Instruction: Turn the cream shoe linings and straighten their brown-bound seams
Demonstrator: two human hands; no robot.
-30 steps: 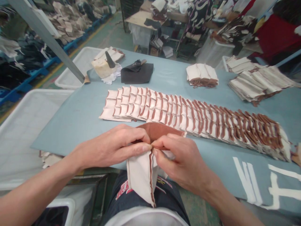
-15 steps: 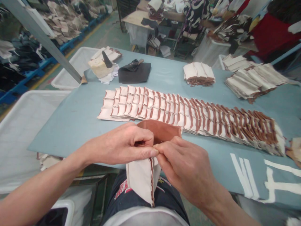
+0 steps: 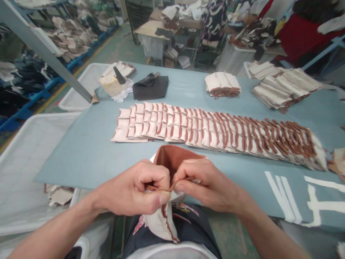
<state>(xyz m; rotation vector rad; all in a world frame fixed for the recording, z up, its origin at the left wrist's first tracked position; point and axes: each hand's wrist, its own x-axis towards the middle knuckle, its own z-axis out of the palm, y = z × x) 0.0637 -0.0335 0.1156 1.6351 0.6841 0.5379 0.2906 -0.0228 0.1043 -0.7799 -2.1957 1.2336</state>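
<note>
Between my hands, at the near edge of the table, is a sewn leather piece point(image 3: 176, 154), brown on its inner face and off-white outside, with a dark seam running down its hanging end. My left hand point(image 3: 137, 187) pinches its edge between thumb and curled fingers. Close beside it, my right hand point(image 3: 206, 185) pinches the same edge, thumb against forefinger. The lower part of the piece hangs over my lap. Just beyond my hands lies a long overlapping row of similar off-white and brown pieces point(image 3: 185, 126).
White tape strips point(image 3: 283, 198) lie on the blue table point(image 3: 81, 151) at right. Farther back are a black cloth point(image 3: 151, 88), a cone on a yellowish block point(image 3: 111, 84) and stacked pieces point(image 3: 222, 82). White bins point(image 3: 24, 172) stand at left. A person in patterned clothing point(image 3: 214, 18) is behind.
Both hands have come lower and nearer my body with the leather piece. The right hand has turned, and the piece's mouth now shows wider between them.
</note>
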